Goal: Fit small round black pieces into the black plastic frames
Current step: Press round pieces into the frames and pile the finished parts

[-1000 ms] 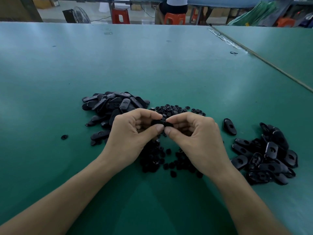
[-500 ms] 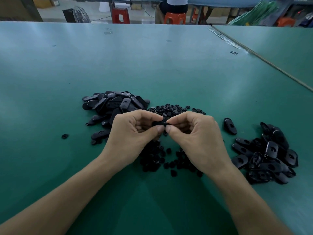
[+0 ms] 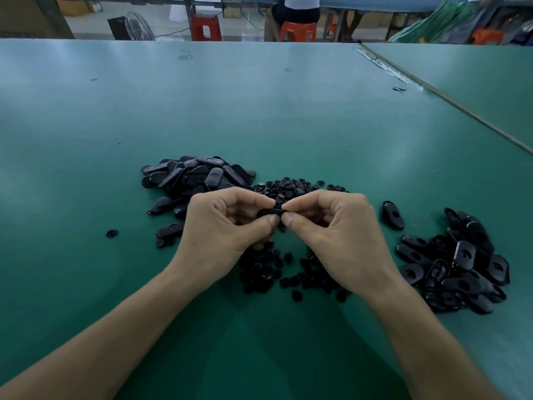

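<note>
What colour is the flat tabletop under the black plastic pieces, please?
The tabletop is green; head view.

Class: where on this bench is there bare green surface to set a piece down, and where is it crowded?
Free: the far table beyond the piles; the left side past the left frame pile, bar one stray round piece; the near edge between the forearms. Crowded: the round pieces under the left hand and right hand, pinching a frame; the right frame pile.

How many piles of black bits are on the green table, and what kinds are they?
Piles of frames: 2, left pile, right pile
Pile of small round pieces: 1
Total: 3 piles
</note>
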A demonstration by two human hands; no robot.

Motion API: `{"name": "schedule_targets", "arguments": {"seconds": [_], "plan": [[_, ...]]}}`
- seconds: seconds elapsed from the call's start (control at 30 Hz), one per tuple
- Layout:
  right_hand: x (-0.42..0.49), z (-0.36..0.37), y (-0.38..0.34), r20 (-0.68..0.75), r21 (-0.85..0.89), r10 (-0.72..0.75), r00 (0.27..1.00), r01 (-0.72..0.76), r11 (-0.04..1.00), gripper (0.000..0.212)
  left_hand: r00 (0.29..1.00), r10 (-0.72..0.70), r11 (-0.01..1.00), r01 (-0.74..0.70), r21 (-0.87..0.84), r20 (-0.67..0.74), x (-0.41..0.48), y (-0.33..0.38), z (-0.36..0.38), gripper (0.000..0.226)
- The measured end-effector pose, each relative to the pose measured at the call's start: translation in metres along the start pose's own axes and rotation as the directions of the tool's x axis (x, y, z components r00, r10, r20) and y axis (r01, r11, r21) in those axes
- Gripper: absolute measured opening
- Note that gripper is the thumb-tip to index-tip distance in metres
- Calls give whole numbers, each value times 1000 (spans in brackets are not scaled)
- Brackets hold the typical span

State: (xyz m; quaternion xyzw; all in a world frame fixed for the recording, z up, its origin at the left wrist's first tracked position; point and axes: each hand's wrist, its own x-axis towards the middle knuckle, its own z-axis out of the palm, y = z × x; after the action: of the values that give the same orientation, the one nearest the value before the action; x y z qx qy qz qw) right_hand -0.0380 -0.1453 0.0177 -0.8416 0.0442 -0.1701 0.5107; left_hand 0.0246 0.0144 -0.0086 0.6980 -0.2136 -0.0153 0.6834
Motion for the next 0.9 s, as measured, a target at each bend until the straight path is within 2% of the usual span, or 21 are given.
{"name": "schedule_targets", "arguments": {"seconds": [0.07, 0.1, 0.13, 0.2, 0.27, 0.33, 0.4, 0.47, 0.53, 0.6, 0.7, 0.8, 0.9], "plan": [[1, -5, 1, -80, -103, -11, 997, 3, 995, 10, 999, 13, 1000, -14, -12, -37, 0, -2, 0, 29], [1, -9, 3, -142, -212, -15, 990, -16, 977, 13, 997, 21, 999, -23, -32, -69, 1, -2, 0, 29], [2, -14, 6, -203, -357, -13, 979, -61, 932, 20, 994, 24, 998, -31, -59, -102, 2, -3, -2, 26], [4, -25, 14, -311, -612, 69, 948, -255, 748, 33, 986, 9, 990, -32, -135, -165, 4, -3, -4, 22], [4, -35, 19, -389, -681, 225, 893, -443, 583, 41, 972, -28, 978, -21, -209, -231, 7, -3, -6, 20], [3, -38, 21, -401, -682, 335, 852, -522, 511, 41, 949, -84, 959, -6, -283, -305, 9, -3, -6, 20], [3, -40, 23, -380, -698, 394, 837, -539, 471, 42, 922, -142, 934, 5, -358, -359, 11, -2, -6, 20], [3, -41, 24, -378, -708, 390, 840, -534, 462, 44, 905, -186, 912, 15, -410, -382, 13, -1, -6, 28], [3, -42, 25, -397, -707, 355, 846, -529, 470, 48, 901, -206, 911, 35, -411, -381, 14, -2, -5, 46], [5, -42, 26, -406, -701, 336, 850, -525, 482, 51, 908, -202, 929, 59, -366, -367, 15, -2, -5, 65], [6, -45, 28, -404, -656, 306, 862, -506, 560, 49, 919, -183, 956, 84, -282, -348, 14, -4, -4, 81], [4, -47, 27, -412, -593, 226, 883, -448, 669, 47, 935, -122, 980, 61, -190, -332, 12, -6, -6, 85], [4, -49, 26, -446, -509, 153, 882, -391, 767, 44, 954, -22, 995, -8, -100, -298, 11, -8, -7, 74]]}}
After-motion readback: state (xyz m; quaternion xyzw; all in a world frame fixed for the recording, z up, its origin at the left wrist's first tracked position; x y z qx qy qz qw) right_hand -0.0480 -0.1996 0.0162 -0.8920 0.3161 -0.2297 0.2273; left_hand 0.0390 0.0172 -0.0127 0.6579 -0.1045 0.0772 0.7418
